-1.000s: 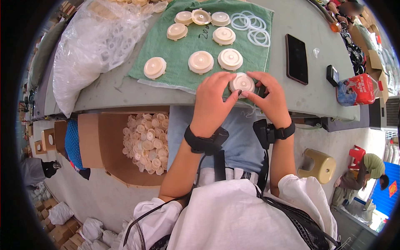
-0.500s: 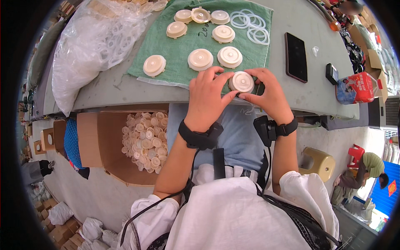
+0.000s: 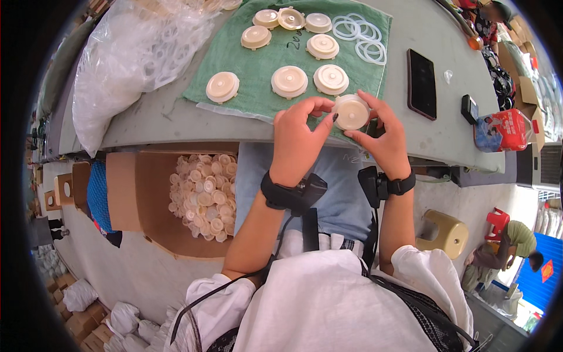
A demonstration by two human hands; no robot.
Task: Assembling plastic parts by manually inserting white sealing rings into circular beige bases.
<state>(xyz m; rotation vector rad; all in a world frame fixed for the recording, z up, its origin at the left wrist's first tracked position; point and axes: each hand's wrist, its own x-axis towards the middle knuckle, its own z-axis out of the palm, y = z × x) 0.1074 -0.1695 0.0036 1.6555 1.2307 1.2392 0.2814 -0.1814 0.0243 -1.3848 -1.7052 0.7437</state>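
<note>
Holding one cream cap (image 3: 351,111) — seven more caps (image 3: 289,81) on green towel (image 3: 234,64).

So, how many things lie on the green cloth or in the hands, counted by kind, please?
Cream round caps lying on the green cloth: 7 (for example)
Cream round cap held by left hand and right hand: 1
Clear white rings: about 5; they overlap, so the count is uncertain
Total: about 13

A round cream plastic cap (image 3: 351,112) sits pinched between the fingertips of both hands. Its flat face tilts upward, just above the green cloth's near edge
</note>
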